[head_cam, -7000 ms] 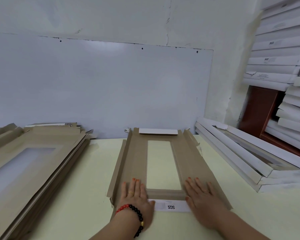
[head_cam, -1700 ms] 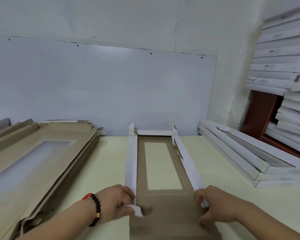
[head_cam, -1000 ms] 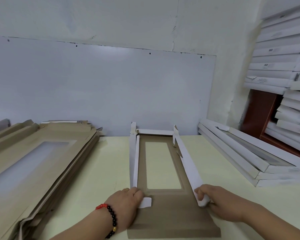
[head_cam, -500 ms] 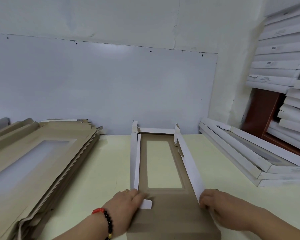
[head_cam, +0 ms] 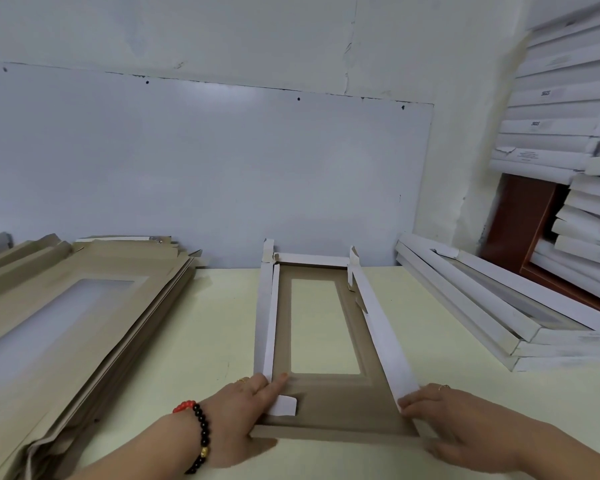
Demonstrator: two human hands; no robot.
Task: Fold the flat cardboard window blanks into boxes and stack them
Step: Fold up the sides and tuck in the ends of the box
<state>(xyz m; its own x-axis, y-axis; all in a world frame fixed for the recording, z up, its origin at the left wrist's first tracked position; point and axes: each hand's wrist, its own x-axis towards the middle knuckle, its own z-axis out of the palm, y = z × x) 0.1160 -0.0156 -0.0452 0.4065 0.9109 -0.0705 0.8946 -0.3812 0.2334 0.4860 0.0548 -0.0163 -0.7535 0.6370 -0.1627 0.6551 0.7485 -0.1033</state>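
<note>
Pale surface [head_cam: 201,341] met the wall; left hand [head_cam: 243,407] and right hand [head_cam: 440,410] pinched the blank [head_cam: 326,403] walls at lower centre

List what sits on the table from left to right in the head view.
Stack of flat brown cardboard window blanks → half-folded brown-and-white window box held at its near end by both hands → stack of finished white window boxes.

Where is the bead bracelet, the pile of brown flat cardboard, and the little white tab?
Red and black bead bracelet [head_cam: 195,434]: head view, black beads on the wrist.
Pile of flat brown cardboard blanks [head_cam: 84,306]: head view, top sheet's frame.
Small white cardboard tab [head_cam: 285,406]: head view, its middle.
</note>
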